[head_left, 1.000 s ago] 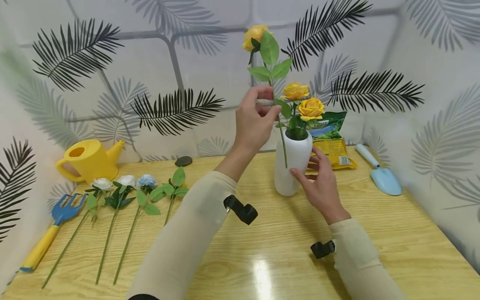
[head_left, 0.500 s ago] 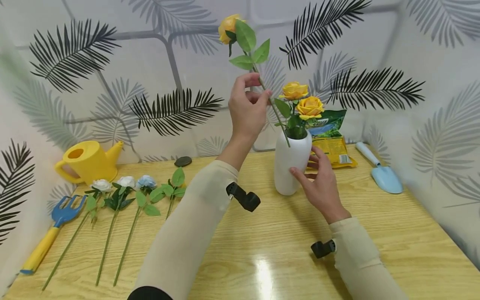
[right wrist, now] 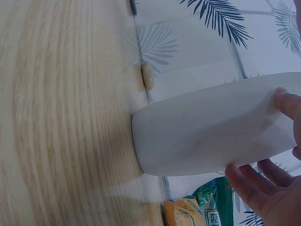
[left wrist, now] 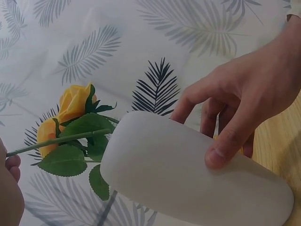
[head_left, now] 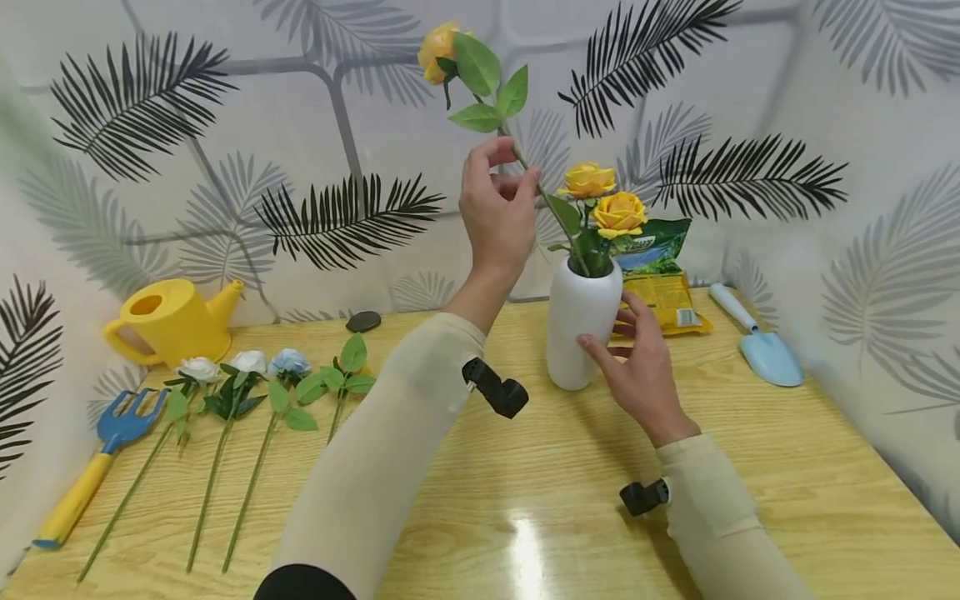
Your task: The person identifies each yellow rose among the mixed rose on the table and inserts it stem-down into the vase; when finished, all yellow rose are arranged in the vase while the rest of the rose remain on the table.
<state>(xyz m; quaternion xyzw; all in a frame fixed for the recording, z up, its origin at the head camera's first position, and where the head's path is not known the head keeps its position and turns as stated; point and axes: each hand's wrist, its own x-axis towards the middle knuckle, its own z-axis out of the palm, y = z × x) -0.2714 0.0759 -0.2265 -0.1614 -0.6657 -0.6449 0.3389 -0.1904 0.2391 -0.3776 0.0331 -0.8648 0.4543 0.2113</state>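
While left grip (head_left: 497,207) pinches rose (head_left: 437,55), white vase (head_left: 579,333), two roses (head_left: 619,214) inside

Left hand (head_left: 497,208) pinching the stem of a yellow rose (head_left: 477,67), bloom tilted up and leftward, lower end at the mouth of a white vase (head_left: 581,325), upright near the table's (head_left: 570,500) back edge. Two upright yellow blooms (head_left: 619,215) above its rim. Right hand (head_left: 639,371) gripping its side. Yellow watering can (head_left: 176,321) by back-left corner; blue-tined fork (head_left: 126,427) along left edge; two white roses (head_left: 247,362) and a blue rose (head_left: 288,363) lying just beside. Light-blue trowel (head_left: 771,358) toward back-right corner.
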